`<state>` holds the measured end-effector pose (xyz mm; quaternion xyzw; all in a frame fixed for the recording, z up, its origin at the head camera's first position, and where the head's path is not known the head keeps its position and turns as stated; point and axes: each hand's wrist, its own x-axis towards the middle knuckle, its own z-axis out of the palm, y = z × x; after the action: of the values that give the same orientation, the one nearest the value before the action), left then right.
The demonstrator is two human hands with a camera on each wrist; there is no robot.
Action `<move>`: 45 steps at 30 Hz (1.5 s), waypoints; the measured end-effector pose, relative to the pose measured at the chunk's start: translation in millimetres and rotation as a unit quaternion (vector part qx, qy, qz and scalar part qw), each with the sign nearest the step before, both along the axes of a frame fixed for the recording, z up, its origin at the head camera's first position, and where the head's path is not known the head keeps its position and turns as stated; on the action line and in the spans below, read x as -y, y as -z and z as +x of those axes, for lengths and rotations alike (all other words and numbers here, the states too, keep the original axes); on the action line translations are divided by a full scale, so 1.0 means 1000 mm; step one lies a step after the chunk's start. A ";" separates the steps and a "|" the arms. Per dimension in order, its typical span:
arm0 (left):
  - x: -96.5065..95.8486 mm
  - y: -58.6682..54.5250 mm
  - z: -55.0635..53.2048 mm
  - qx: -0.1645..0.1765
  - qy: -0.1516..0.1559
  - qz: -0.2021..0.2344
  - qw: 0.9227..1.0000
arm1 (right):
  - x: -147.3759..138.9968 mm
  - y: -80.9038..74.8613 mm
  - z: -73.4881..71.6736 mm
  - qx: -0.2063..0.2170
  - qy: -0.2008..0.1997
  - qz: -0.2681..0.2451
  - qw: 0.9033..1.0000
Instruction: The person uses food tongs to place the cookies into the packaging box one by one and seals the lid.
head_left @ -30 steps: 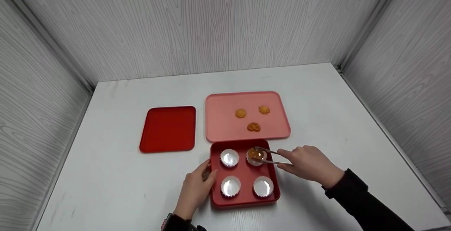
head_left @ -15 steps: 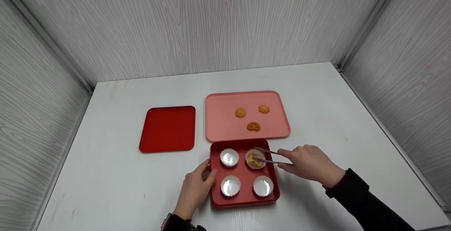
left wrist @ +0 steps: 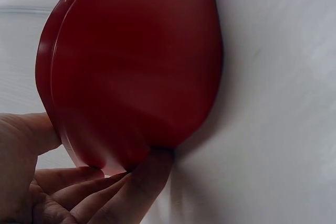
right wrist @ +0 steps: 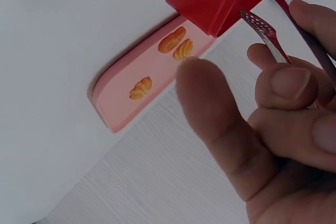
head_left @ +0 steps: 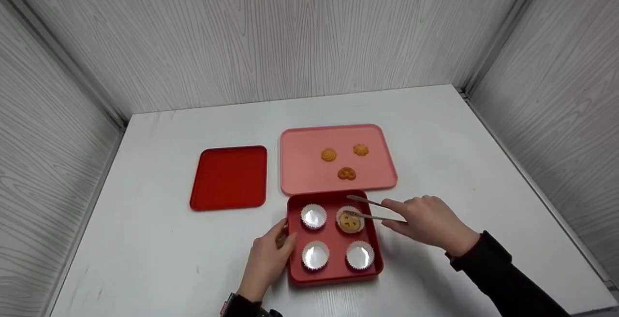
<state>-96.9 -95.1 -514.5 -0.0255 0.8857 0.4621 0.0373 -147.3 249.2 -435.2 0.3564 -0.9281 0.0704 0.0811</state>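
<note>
light: bright, even, from overhead | shadows: soft, short beside the red box [head_left: 333, 278] | glare: foil cups [head_left: 315, 216] shine white | blur: right hand [right wrist: 273, 145] fills its wrist view, fingers soft | edges: walls bow outward in head view

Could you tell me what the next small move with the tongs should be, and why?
Probably carry the tongs in the right hand back to the pink tray for the nearest cookie. Their tips stand apart and hold nothing, one cookie sits in its paper cup, three cups are bare, and the left hand steadies the red box.
</note>
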 end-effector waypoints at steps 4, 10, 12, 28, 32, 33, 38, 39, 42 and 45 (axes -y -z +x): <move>0.000 0.000 0.000 -0.006 -0.001 0.001 1.000 | -0.005 0.001 -0.002 -0.037 0.005 -0.023 0.999; -0.001 -0.001 0.001 -0.009 -0.001 -0.002 1.000 | -0.010 0.000 -0.009 -0.037 0.038 -0.046 0.998; -0.001 -0.001 0.001 -0.010 -0.001 -0.003 1.000 | -0.011 0.000 -0.012 -0.025 0.048 -0.054 0.997; -0.001 0.000 0.001 -0.003 -0.001 -0.001 1.000 | -0.019 0.010 -0.042 0.063 0.098 -0.070 0.991; -0.001 0.000 0.001 -0.006 -0.001 -0.003 1.000 | -0.020 0.015 -0.048 0.082 0.105 -0.073 0.988; -0.001 0.000 0.001 -0.007 -0.001 -0.003 1.000 | -0.021 0.017 -0.050 0.088 0.106 -0.074 0.988; 0.000 0.000 0.002 -0.015 0.004 -0.004 1.000 | -0.021 0.025 -0.057 0.111 0.111 -0.075 0.985; 0.000 0.000 0.002 -0.015 0.004 -0.004 1.000 | -0.021 0.026 -0.058 0.117 0.113 -0.074 0.984; 0.000 0.000 0.002 -0.010 0.003 -0.003 1.000 | -0.020 0.031 -0.063 0.131 0.117 -0.065 0.982; 0.000 0.000 0.001 -0.007 0.001 -0.005 1.000 | -0.019 0.033 -0.068 0.145 0.122 -0.059 0.980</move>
<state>-95.5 -94.7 -514.8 -0.0221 0.8883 0.4576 0.0314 -215.1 268.3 -468.1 0.2215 -0.9606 0.1662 -0.0258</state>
